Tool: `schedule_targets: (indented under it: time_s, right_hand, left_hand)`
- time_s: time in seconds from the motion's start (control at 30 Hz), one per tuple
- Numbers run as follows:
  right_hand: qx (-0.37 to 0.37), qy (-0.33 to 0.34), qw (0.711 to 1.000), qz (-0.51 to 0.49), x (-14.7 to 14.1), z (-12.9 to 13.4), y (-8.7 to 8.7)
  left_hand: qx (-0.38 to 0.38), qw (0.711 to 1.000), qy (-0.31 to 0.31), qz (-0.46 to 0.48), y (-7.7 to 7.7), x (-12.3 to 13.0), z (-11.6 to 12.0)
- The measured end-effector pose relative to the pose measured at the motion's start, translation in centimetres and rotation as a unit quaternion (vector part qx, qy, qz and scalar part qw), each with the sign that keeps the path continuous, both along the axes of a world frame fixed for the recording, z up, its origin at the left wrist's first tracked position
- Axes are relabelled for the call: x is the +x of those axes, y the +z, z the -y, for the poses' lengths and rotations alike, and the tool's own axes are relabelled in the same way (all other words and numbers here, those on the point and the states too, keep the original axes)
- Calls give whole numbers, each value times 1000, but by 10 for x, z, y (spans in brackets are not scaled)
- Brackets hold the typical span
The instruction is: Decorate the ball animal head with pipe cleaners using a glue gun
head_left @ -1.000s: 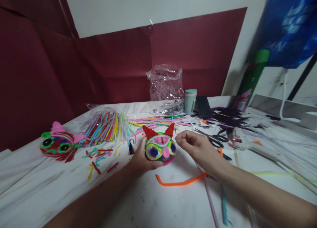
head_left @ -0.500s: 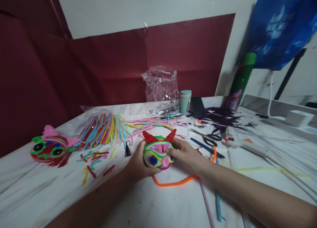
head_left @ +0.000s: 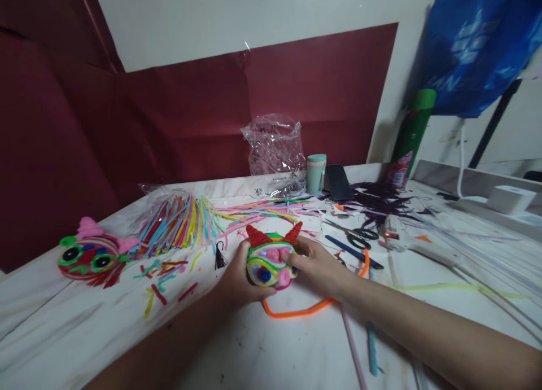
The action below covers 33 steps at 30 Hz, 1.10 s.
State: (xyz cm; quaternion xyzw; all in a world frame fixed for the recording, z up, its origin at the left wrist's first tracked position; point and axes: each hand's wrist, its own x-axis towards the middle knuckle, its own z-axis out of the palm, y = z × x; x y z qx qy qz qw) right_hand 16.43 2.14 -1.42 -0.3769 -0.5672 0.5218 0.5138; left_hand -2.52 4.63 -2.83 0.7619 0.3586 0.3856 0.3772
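The round, multicoloured, fuzzy-stem craft head with two red horns (head_left: 271,267) is held between both hands, low over the near middle of the white marbled worktop (head_left: 237,350). The worktop carries a fanned bundle of multicoloured fuzzy stems (head_left: 178,226) beyond and to the left of the head.

Left hand (head_left: 237,274): the grip is spread to the width of the head's left side and closed against it. The thumb lies along the lower front edge; the fingers are largely hidden behind. Right hand (head_left: 315,266): the grip is partly closed on the right side. The front digit, apparently the thumb, lies on the face. Whether a small piece is pinched beneath it cannot be told.

Governing relation: the head lies directly between the two grips, touching both. Its face points toward the wearer, horns upward. The body appears longest from side to side, hand to hand.

The bent orange fuzzy stem (head_left: 296,315) lies on the worktop on the wearer's side of the head, running crosswise. The small pink nose ball (head_left: 283,276) sits just below the right thumb tip; the right hand is the nearer.
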Motion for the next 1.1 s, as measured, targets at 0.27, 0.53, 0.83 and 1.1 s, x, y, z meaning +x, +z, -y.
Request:
schedule_targets:
  time_s: [0.27,0.53,0.83,1.1]
  right_hand:
    - [-77,-45,995,-44,0,-1,1]
    - [-33,-103,994,-24,6,-7,-6]
    - [-76,-64,995,-26,4,-9,-12]
    - [-57,-43,997,20,-4,1,-9]
  left_hand:
    - [-29,999,-18,16,-7,-5,-10]
    - [-99,989,97,60,-9,-6,-19]
    - [-15,984,152,89,-8,-7,-25]
    - [350,929,115,-28,15,-5,9]
